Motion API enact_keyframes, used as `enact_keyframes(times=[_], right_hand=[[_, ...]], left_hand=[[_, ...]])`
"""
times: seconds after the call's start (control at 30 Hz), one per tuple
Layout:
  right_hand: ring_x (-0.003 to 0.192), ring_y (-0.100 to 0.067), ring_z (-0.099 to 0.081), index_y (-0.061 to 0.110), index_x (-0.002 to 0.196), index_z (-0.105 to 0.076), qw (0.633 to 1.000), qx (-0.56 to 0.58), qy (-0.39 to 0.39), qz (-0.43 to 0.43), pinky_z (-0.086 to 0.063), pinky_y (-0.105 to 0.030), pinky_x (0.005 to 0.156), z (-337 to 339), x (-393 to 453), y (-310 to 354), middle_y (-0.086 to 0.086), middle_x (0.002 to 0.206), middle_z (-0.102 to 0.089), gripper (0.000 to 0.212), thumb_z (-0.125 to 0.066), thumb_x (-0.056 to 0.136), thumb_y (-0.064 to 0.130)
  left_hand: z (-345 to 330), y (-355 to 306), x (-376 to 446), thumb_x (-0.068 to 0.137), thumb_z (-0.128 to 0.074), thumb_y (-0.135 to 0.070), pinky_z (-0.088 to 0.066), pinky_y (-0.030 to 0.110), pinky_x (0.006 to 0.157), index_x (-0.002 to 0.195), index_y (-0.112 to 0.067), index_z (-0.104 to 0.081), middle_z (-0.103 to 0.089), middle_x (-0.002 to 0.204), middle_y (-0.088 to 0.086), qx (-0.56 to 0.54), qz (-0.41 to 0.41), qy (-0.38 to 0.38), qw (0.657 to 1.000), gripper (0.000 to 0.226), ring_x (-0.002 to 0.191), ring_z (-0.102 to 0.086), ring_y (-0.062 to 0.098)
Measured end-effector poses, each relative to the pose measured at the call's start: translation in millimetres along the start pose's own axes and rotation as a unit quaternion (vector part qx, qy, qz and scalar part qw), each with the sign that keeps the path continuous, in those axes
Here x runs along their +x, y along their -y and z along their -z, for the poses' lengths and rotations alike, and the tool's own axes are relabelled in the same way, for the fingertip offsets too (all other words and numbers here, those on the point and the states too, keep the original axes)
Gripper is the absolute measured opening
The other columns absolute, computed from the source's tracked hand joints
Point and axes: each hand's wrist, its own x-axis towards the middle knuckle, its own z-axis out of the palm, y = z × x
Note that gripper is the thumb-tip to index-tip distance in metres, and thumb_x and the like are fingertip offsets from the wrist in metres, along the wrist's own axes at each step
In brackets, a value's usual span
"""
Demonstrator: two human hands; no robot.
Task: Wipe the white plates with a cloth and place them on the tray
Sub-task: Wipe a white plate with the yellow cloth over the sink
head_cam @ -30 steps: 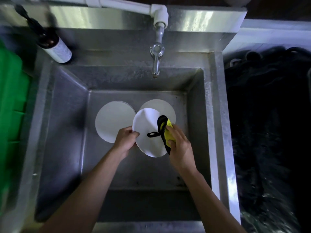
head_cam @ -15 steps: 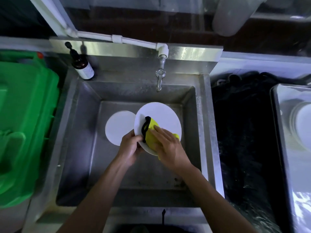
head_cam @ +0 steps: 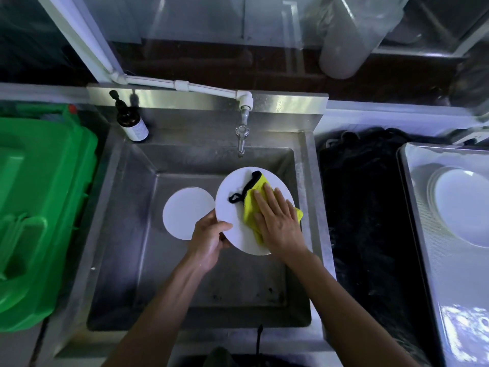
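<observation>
1. Head view: your left hand (head_cam: 209, 241) grips the near-left rim of the white plate (head_cam: 232, 207), held above the sink (head_cam: 127, 234).
2. Your right hand (head_cam: 276, 221) lies flat, fingers straight, pressing the yellow cloth (head_cam: 250, 207) onto it; wiping looks underway.
3. One more plate (head_cam: 185, 211) waits in the basin, left.
4. On the tray (head_cam: 418, 207), far right, stacked plates (head_cam: 463, 205) look finished.

Dim, bluish cast, glare on backsplash (head_cam: 158, 100)

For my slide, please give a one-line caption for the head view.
Left hand grips white plate above sink; right hand presses yellow cloth on it.
</observation>
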Motion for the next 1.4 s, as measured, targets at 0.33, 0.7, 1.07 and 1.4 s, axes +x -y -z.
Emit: enact_keyframes(times=[0.33,0.7,1.07,1.4], right_hand=[[0.156,-0.024,0.002,0.034,0.161,-0.006,0.999,-0.008,-0.004,0.047,-0.010,-0.050,0.122,3.0,26.0,21.8,0.003,0.169,0.006,0.059,-0.009,0.103,0.049],[0.156,-0.024,0.003,0.036,0.160,-0.004,0.994,-0.017,0.016,0.108,-0.011,-0.051,0.122,-6.4,6.8,23.0,0.004,0.169,0.005,0.056,-0.015,0.106,0.047],[0.156,-0.024,-0.002,0.033,0.161,-0.011,0.996,-0.002,-0.057,0.075,-0.014,-0.052,0.122,6.7,46.9,17.4,0.003,0.170,-0.002,0.057,-0.016,0.106,0.048],[0.156,-0.022,0.005,0.035,0.160,-0.001,0.996,0.011,-0.072,-0.046,-0.005,-0.050,0.125,-4.1,36.7,-12.3,0.002,0.169,0.007,0.057,-0.020,0.108,0.045]], left_hand=[[-4.9,0.1,-4.7,0.069,-0.061,-0.004,-0.059,0.054,0.084,0.111,-0.013,-0.075,-0.073,0.112,0.021,0.039,-0.001,0.049,0.998,0.045,0.100,-0.070,0.037],[5.0,-2.6,-3.5,0.067,-0.061,-0.001,-0.056,0.037,0.065,0.103,-0.008,-0.074,-0.071,0.093,0.016,0.048,0.001,0.066,0.997,0.038,0.086,-0.070,0.030],[8.5,-14.6,-7.5,0.065,-0.063,-0.004,-0.057,0.038,0.069,0.104,-0.014,-0.078,-0.075,0.109,0.016,0.060,-0.008,0.035,0.998,0.044,0.099,-0.071,0.035],[2.6,-17.7,-10.8,0.061,-0.062,-0.008,-0.048,0.048,0.064,0.100,-0.014,-0.076,-0.072,0.093,0.013,0.048,-0.028,-0.012,0.998,0.042,0.078,-0.064,0.034]])
